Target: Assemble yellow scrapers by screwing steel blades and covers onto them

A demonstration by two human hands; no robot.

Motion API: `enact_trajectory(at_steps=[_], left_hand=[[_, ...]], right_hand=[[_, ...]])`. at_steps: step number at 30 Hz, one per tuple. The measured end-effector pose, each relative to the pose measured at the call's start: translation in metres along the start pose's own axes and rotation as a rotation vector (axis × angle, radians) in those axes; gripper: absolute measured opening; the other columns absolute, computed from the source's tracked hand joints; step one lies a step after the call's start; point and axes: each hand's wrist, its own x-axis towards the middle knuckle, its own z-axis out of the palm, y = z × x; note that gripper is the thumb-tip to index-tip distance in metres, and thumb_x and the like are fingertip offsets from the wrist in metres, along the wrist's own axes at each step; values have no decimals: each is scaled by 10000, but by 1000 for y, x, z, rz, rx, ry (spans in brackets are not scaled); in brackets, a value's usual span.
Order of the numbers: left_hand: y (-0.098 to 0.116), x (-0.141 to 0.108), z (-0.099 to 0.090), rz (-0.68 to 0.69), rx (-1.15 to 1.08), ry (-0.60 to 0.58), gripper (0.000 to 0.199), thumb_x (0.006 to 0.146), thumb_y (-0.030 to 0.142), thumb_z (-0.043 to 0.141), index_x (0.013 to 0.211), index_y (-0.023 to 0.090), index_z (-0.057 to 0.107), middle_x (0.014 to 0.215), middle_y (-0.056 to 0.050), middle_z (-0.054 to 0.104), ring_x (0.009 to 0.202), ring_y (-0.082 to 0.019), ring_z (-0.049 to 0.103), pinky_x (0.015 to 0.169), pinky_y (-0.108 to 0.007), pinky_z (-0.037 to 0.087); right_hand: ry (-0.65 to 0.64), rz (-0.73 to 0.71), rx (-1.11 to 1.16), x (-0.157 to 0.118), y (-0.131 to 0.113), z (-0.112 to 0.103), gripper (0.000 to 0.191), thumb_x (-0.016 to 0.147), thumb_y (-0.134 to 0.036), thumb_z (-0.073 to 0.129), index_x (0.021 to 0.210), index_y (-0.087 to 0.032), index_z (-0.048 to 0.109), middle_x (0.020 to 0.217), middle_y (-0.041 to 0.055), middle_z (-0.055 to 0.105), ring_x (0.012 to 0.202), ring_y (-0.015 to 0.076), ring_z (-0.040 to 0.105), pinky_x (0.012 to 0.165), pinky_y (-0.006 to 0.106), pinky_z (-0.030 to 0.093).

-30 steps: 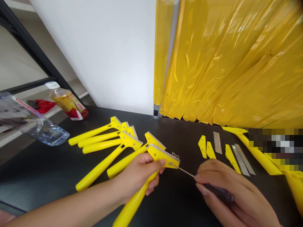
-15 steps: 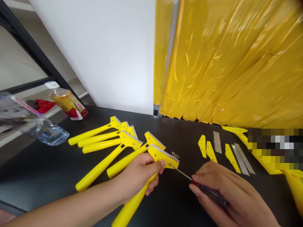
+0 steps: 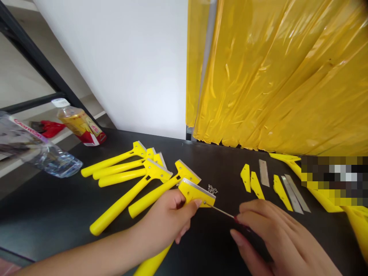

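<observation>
My left hand (image 3: 175,214) is closed around a yellow scraper (image 3: 192,191) just under its head, the thumb pressing on the yellow plate. A metal blade lines the head's upper edge. In my right hand (image 3: 273,234) is a screwdriver (image 3: 221,212); its thin shaft reaches the screw at the head's right end. The fingers and palm hide most of its dark handle, and the thumb stands a little off it. Behind the held scraper lies a small heap of screws (image 3: 212,189). Several similar yellow scrapers (image 3: 120,203) lie to the left, one close beside my left hand.
Yellow cover plates (image 3: 257,185) and bare metal blades (image 3: 264,173) lie on the black table (image 3: 57,214) at right, with more yellow handles (image 3: 312,186) at the far right. A drink bottle (image 3: 82,124) and a clear bottle (image 3: 54,157) stand left. Yellow film (image 3: 273,76) borders the back.
My right thumb has lifted away from the screwdriver handle and the right fingers have shifted round it. The held scraper has moved slightly left and down, with the screwdriver tip still at the screw.
</observation>
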Motion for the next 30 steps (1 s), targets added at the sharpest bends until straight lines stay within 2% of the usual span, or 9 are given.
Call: enact_trajectory(at_steps=[3,5,9,13,21,24,30], left_hand=[[-1,1,-1,-9,9,23,439,925,608,603,738,217,529,470,55,526,367,-98,424,400,-208,329],[-1,2,-1,-12,14,28,441,919,609,609,734,217,530,468,56,520,367,-97,419,401,-209,337],[0,5,-3,0,22,20,433,931,595,596,735,215,528,460,55,519,360,-98,430,398,-205,329],[1,6,-3,2,0,24,425,911,598,619,744,219,524,447,62,514,349,-99,423,392,-207,314],[2,6,-2,-11,4,15,430,909,598,613,723,223,513,436,63,510,345,-97,423,400,-208,307],[3,6,-2,-9,6,15,415,918,580,606,732,222,513,435,65,509,342,-94,416,403,-209,302],[3,8,-3,-32,19,24,423,904,591,626,732,224,505,446,67,506,350,-100,424,395,-211,314]], right_hand=[[-10,18,-40,-3,-2,2,81,985,-139,538,1021,-192,587,742,20,681,601,178,667,545,306,522],[-31,69,-72,-4,-5,3,65,1008,-177,520,1025,-191,581,751,21,680,598,182,671,547,313,521],[-59,115,-93,-4,-8,5,78,1022,-161,501,1012,-199,569,741,6,675,577,166,663,544,300,505],[-87,157,-145,-2,-4,3,160,1058,-247,467,918,-227,543,685,-5,651,529,165,649,501,293,475],[-132,173,-179,1,-3,-1,265,1082,-316,429,843,-241,513,595,-36,578,422,144,573,428,286,381],[-125,168,-148,-1,-4,0,239,1090,-300,410,897,-226,531,631,-24,606,444,141,591,432,280,377],[-146,128,-168,-1,-6,3,265,1094,-289,408,858,-235,516,632,-22,619,482,143,615,442,271,369]])
